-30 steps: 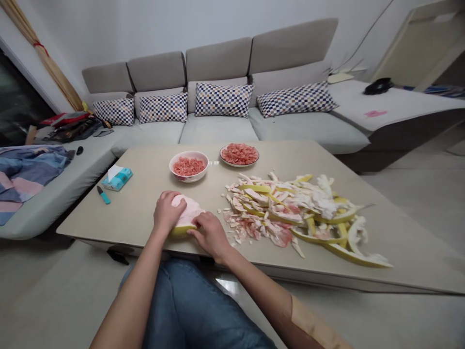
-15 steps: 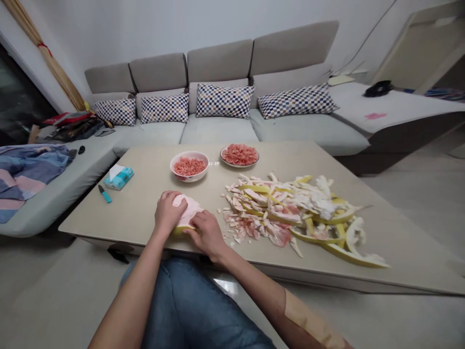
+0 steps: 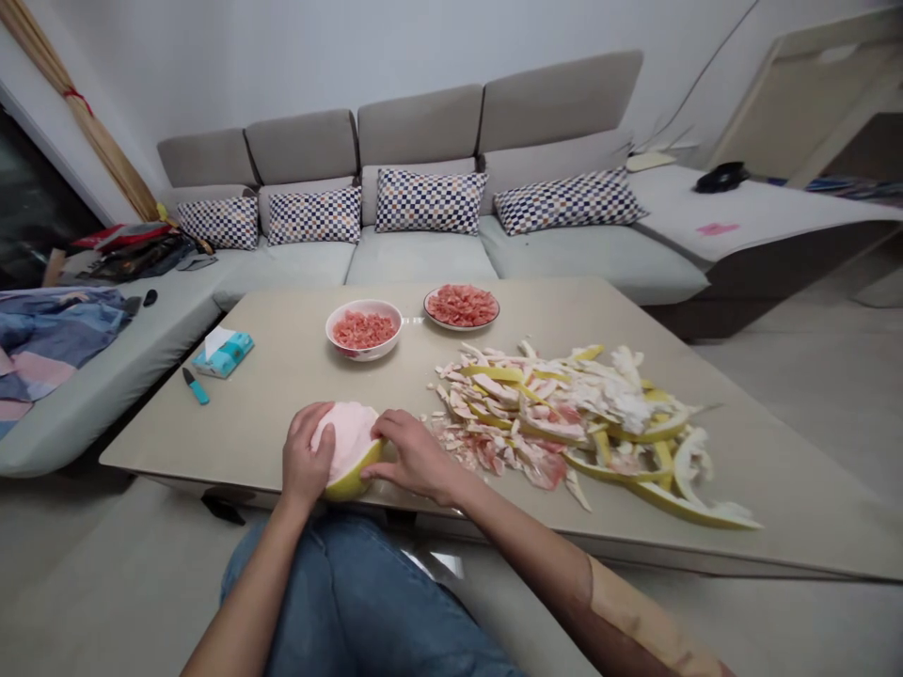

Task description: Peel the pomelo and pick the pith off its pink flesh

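A partly peeled pomelo (image 3: 351, 442) is at the table's front edge, pale pink pith facing up and yellow-green rind still on its lower right side. My left hand (image 3: 308, 458) wraps round its left side, thumb pressed on the pith. At the right, my right hand (image 3: 409, 456) pinches the rind's edge between thumb and fingers. Just right of it lies a heap of pomelo peel (image 3: 536, 414), with yellow strips, white pith and pinkish membrane scraps. Beyond the fruit stand a bowl of pink pomelo pulp (image 3: 364, 330) and a dark-rimmed plate of larger pulp pieces (image 3: 463, 307).
On the table's left lie a blue tissue pack (image 3: 224, 354) and a small knife (image 3: 196, 386) with a turquoise handle. A grey sofa (image 3: 423, 254) with checked cushions runs behind the table (image 3: 268, 414). My knees are under its front edge.
The pomelo has been turned and drawn slightly toward me, so more of its yellow rind shows. My right hand has shifted to the rind's upper right edge. The view has tilted slightly.
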